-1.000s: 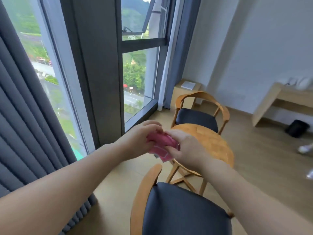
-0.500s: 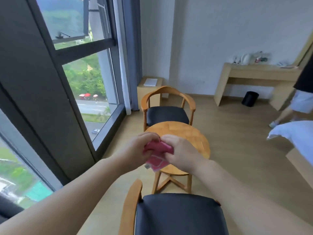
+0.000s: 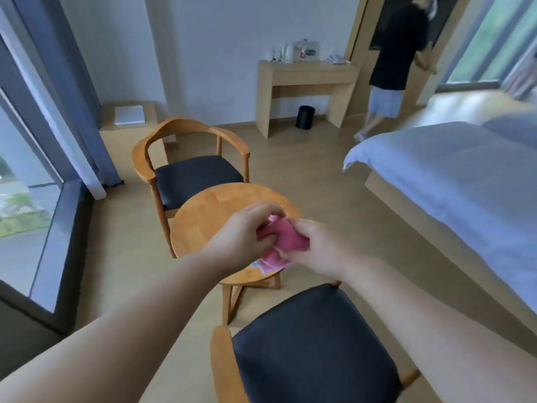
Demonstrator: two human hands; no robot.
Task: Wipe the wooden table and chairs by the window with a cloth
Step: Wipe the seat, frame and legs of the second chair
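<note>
- Since the earlier frames the view has swung right, away from the window, so a bed (image 3: 453,181) and a person (image 3: 392,68) by the far desk (image 3: 308,77) now show.
- Both hands hold a pink cloth (image 3: 283,242) bunched between them, in the air over the round tabletop (image 3: 212,210).
- Left hand (image 3: 244,239): fingers curled, pinching the cloth's left side.
- Right hand (image 3: 316,251): fingers curled round its right side.
- One chair (image 3: 189,170) stands beyond the tabletop, another chair (image 3: 313,344) nearest the camera.
</note>
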